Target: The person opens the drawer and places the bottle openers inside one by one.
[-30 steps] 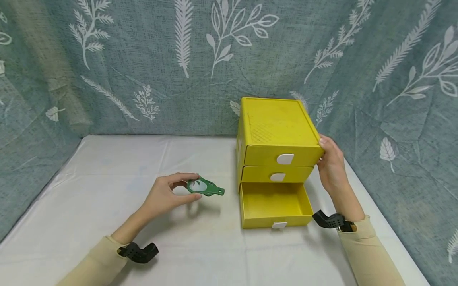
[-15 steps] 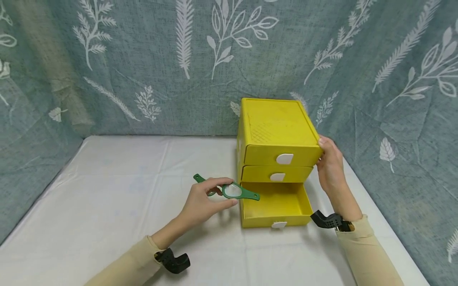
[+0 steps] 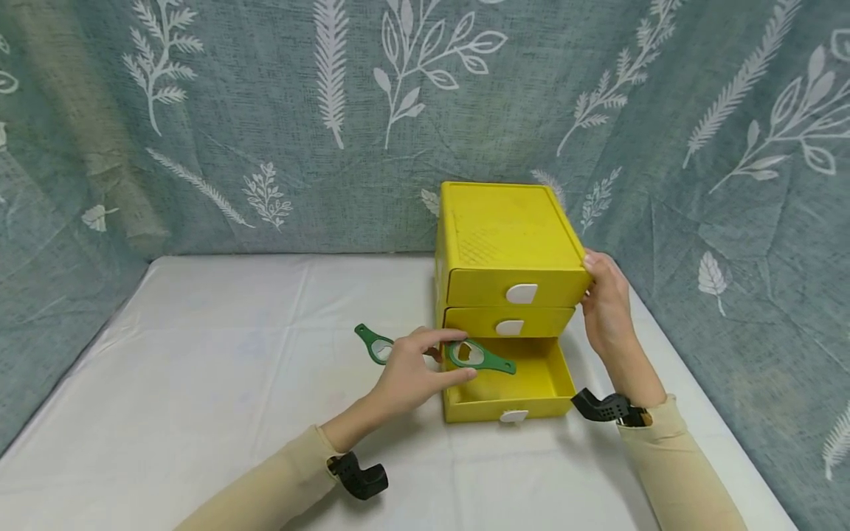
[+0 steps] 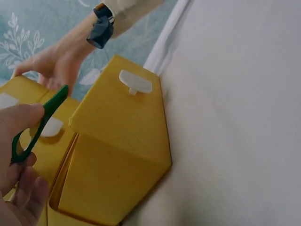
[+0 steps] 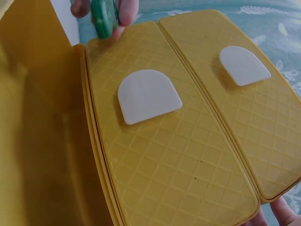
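My left hand point(image 3: 415, 372) pinches a flat green tool point(image 3: 488, 361) between thumb and fingers. The tool has an oval window and a tapering handle with a small hole at its tip. It hangs over the pulled-out bottom drawer point(image 3: 508, 408) of a yellow drawer cabinet point(image 3: 511, 221). A similar green piece point(image 3: 362, 333) shows left of the hand, seemingly on the table, partly hidden by the fingers. My right hand point(image 3: 607, 306) holds the cabinet's right side by the front, thumb at its upper edge. In the left wrist view, the held tool point(image 4: 55, 101) is seen edge-on.
Above the bottom drawer, two closed drawers bear white tabs point(image 3: 522, 293). A white cloth covers the table point(image 3: 199, 383). Behind stands a grey-green leaf-patterned curtain point(image 3: 299, 184). A black wrist device point(image 3: 358, 476) sits on each wrist.
The left hand has moved right, carrying the green tool from over the table to over the drawer. This leaves the other green piece more visible. The right hand stays on the cabinet.
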`<act>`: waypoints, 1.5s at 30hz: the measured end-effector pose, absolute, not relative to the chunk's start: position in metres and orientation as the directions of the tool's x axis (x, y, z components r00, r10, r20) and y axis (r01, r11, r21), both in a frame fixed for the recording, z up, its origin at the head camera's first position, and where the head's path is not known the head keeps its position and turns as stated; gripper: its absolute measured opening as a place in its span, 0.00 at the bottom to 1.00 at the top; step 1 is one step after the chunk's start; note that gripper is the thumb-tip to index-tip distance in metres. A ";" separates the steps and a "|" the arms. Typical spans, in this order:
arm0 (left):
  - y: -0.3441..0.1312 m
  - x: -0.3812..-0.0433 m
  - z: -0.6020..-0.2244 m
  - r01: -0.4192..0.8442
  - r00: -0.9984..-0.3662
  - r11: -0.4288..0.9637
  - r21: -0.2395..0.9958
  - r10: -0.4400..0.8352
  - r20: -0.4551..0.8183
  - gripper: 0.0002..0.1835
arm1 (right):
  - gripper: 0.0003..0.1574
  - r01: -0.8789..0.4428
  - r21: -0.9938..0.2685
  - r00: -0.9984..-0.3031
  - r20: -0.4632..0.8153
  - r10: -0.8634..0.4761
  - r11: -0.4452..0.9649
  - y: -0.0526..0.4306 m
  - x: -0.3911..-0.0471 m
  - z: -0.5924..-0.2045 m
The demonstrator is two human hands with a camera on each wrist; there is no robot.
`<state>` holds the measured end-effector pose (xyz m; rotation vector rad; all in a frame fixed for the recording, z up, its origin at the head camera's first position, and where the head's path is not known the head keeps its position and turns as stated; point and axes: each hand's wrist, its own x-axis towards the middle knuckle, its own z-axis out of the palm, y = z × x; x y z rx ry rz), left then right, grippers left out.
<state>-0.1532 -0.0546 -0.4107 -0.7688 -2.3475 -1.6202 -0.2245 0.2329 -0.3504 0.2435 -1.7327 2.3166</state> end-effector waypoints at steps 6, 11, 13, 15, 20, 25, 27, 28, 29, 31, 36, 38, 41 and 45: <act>-0.056 -0.156 -0.413 0.568 -0.808 0.293 0.769 0.375 0.454 0.26 | 0.15 -0.301 -0.917 -0.954 0.288 0.088 -0.263 0.232 -0.224 -0.350; -0.073 -0.155 -0.416 0.606 -0.784 0.237 0.760 0.341 0.519 0.20 | 0.14 -0.311 -0.913 -0.950 0.295 0.100 -0.263 0.231 -0.224 -0.350; -0.084 -0.155 -0.418 0.618 -0.778 0.235 0.750 0.317 0.542 0.19 | 0.14 -0.316 -0.912 -0.949 0.299 0.104 -0.261 0.231 -0.225 -0.350; -0.097 -0.157 -0.420 0.612 -0.788 0.265 0.745 0.290 0.543 0.18 | 0.15 -0.321 -0.911 -0.947 0.303 0.107 -0.259 0.230 -0.225 -0.350; -0.134 -0.164 -0.425 0.489 -0.872 0.360 0.794 0.228 0.434 0.18 | 0.16 -0.341 -0.903 -0.940 0.323 0.113 -0.259 0.230 -0.224 -0.352; -0.171 -0.178 -0.429 0.347 -0.937 0.400 0.848 0.188 0.294 0.19 | 0.17 -0.359 -0.892 -0.933 0.338 0.122 -0.275 0.230 -0.225 -0.353; -0.183 -0.184 -0.430 0.311 -0.949 0.418 0.853 0.175 0.261 0.21 | 0.17 -0.362 -0.890 -0.932 0.339 0.128 -0.276 0.230 -0.225 -0.354; -0.189 -0.186 -0.431 0.296 -0.954 0.426 0.855 0.169 0.247 0.21 | 0.17 -0.364 -0.891 -0.931 0.340 0.131 -0.273 0.229 -0.225 -0.354; -0.194 -0.188 -0.431 0.280 -0.959 0.435 0.856 0.161 0.232 0.22 | 0.17 -0.365 -0.890 -0.931 0.340 0.133 -0.274 0.229 -0.225 -0.355; -0.202 -0.191 -0.432 0.257 -0.966 0.451 0.855 0.149 0.212 0.23 | 0.17 -0.366 -0.889 -0.930 0.341 0.137 -0.274 0.229 -0.225 -0.356; -0.217 -0.195 -0.436 0.242 -0.970 0.491 0.837 0.143 0.196 0.22 | 0.19 -0.368 -0.893 -0.929 0.343 0.137 -0.260 0.227 -0.226 -0.358; -0.220 -0.196 -0.436 0.244 -0.970 0.501 0.830 0.147 0.196 0.22 | 0.19 -0.367 -0.896 -0.930 0.342 0.137 -0.251 0.227 -0.226 -0.359; -0.223 -0.197 -0.435 0.248 -0.968 0.505 0.827 0.156 0.196 0.21 | 0.20 -0.368 -0.896 -0.929 0.343 0.139 -0.247 0.226 -0.226 -0.359; -0.226 -0.200 -0.435 0.268 -0.962 0.500 0.824 0.191 0.197 0.22 | 0.21 -0.374 -0.895 -0.926 0.349 0.140 -0.242 0.225 -0.226 -0.358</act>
